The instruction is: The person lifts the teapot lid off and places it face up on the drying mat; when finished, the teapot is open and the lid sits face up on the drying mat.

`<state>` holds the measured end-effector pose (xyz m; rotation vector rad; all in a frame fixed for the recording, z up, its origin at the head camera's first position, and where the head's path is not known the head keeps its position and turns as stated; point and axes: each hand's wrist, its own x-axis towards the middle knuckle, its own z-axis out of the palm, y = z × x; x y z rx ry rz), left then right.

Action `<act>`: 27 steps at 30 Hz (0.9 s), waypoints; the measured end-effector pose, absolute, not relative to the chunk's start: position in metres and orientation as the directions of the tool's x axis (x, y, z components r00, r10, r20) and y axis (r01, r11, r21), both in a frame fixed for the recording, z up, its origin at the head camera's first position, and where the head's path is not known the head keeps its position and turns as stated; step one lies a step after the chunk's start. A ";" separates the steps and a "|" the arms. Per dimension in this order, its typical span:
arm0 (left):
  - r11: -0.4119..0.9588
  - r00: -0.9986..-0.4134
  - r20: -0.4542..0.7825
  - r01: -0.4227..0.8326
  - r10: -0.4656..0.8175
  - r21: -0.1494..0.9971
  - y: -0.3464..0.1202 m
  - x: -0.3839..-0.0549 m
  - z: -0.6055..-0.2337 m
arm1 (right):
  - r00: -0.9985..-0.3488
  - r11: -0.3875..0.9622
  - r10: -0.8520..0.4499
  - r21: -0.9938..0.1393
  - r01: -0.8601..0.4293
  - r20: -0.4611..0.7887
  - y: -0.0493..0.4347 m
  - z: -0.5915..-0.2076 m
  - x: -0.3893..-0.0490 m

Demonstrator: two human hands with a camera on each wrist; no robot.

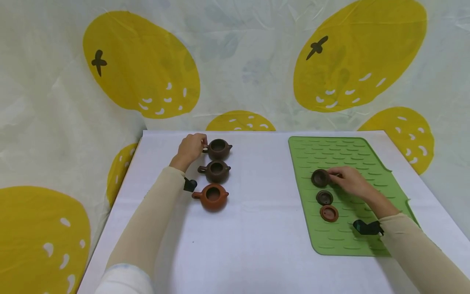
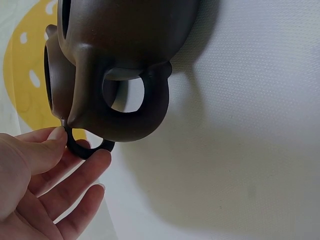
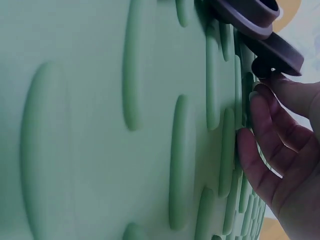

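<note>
Three small lidless teapots stand in a column on the left: a dark brown teapot (image 1: 219,155) farthest, another dark brown teapot (image 1: 216,177) in the middle, a reddish-brown teapot (image 1: 213,205) nearest. My left hand (image 1: 191,148) pinches the handle of the farthest one; in the left wrist view, thumb and fingers meet at its handle loop (image 2: 80,151), behind the middle pot's larger handle (image 2: 150,125). On the right, my right hand (image 1: 350,181) pinches a dark brown teapot lid (image 1: 320,178) by its knob (image 3: 261,68). Closer lie a second dark lid (image 1: 324,197) and a reddish-brown lid (image 1: 329,213), undersides up.
A green ridged mat (image 1: 334,241) lies under the lids at the table's right side. White cloth covers the table (image 1: 253,237). A curtain (image 1: 246,69) with large yellow fruit prints hangs behind and at the sides.
</note>
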<state>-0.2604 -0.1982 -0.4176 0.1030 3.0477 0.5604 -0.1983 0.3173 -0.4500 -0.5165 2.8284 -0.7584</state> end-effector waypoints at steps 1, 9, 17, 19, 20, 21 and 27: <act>0.931 -0.997 -0.029 0.057 0.072 0.359 -0.198 -0.260 -0.417 | -0.927 0.812 -0.368 -0.510 -0.284 -0.070 0.318 -0.450 -0.198; 0.933 -0.997 -0.020 0.068 0.080 0.353 -0.199 -0.260 -0.417 | -0.928 0.819 -0.363 -0.504 -0.275 -0.084 0.322 -0.448 -0.196; 0.932 -0.997 -0.029 0.062 0.077 0.358 -0.199 -0.259 -0.418 | -0.931 0.818 -0.354 -0.513 -0.262 -0.089 0.323 -0.447 -0.193; 0.932 -0.997 -0.029 0.062 0.077 0.358 -0.199 -0.259 -0.418 | -0.933 0.818 -0.349 -0.513 -0.259 -0.085 0.323 -0.446 -0.193; 0.932 -0.997 -0.028 0.062 0.077 0.358 -0.199 -0.259 -0.418 | -0.934 0.819 -0.348 -0.513 -0.259 -0.085 0.323 -0.446 -0.193; 0.932 -0.997 -0.026 0.062 0.077 0.357 -0.199 -0.260 -0.418 | -0.934 0.820 -0.347 -0.510 -0.260 -0.083 0.323 -0.446 -0.193; 0.933 -0.996 -0.029 0.064 0.079 0.355 -0.199 -0.260 -0.417 | -0.939 0.817 -0.338 -0.515 -0.258 -0.066 0.322 -0.445 -0.193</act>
